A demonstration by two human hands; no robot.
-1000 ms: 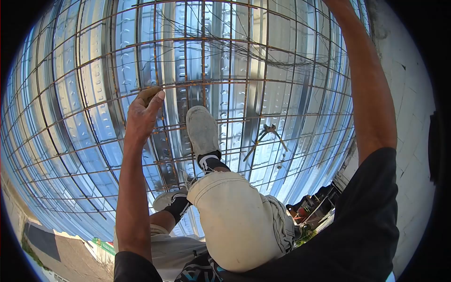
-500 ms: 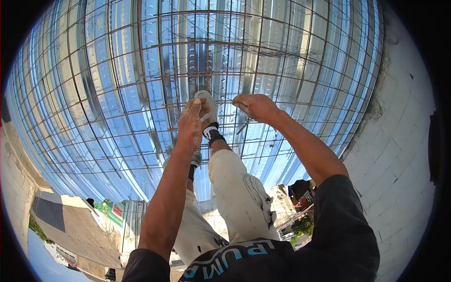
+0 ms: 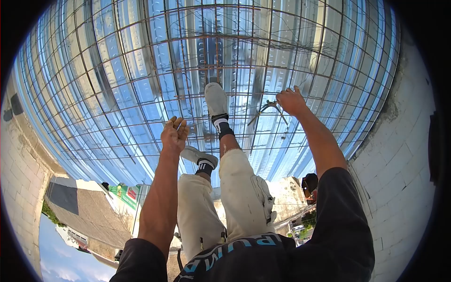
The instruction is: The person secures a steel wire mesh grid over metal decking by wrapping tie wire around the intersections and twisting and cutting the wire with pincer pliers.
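My left hand (image 3: 175, 135) hovers above the rebar mesh (image 3: 141, 84), left of my shoes. Its fingers are loosely curled and apart, and I see nothing in them. Over to the right, my right hand (image 3: 292, 100) is open above the mesh, one finger pointing away from the others. Just left of its fingertips is a pair of dark pincers (image 3: 268, 106), lying on the bars with the handles spread towards me. Whether the fingertips touch the pincers I cannot tell. One grey shoe (image 3: 216, 99) stands ahead on the mesh; the other grey shoe (image 3: 199, 157) is further back.
Shiny corrugated metal decking (image 3: 112, 108) lies under the mesh. Loose thin wires (image 3: 282, 45) are tangled on the bars ahead. Block walls flank both sides, the right wall (image 3: 399, 155) close to my arm. Beyond the decking's edge behind me, buildings and a green banner (image 3: 123, 195) appear far below.
My hands have moved apart: the left drew back and left from beside my front shoe, and the right swung right, uncovering the pincers. Its pinched fingers have spread. The view shifted slightly.
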